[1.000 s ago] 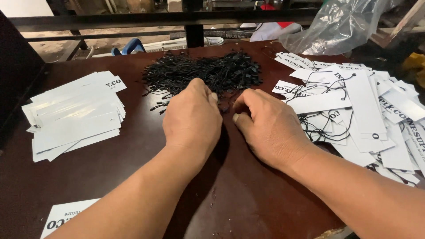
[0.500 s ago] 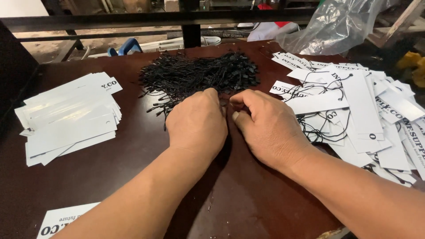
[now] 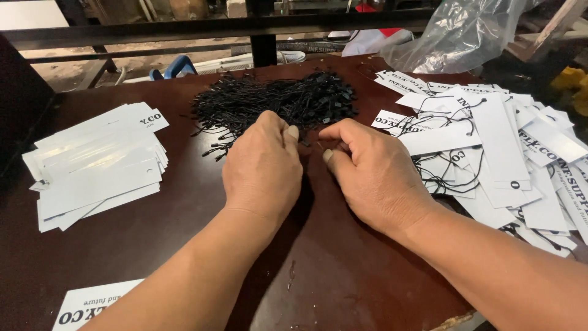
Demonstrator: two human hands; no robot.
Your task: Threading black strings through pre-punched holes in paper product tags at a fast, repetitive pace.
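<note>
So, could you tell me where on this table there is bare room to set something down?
Bare brown table lies between the neat stack of white tags and the left hand, and along the near edge under both forearms. The right side is crowded with strung tags; the black string pile fills the middle back, at the fingertips of both the left and the right hand.

Left hand (image 3: 262, 167) is covering the near edge of the black string pile (image 3: 275, 101); whatever its fingertips are pinching is staying out of sight. Right hand (image 3: 373, 175) is curling its fingers inward, hiding anything between them. It is also overlapping part of the strung tag heap (image 3: 508, 153), which is running off the right edge. A white card (image 3: 92, 304) is being cut by the bottom edge. The clear plastic bag (image 3: 465, 34) is running past the top edge.
</note>
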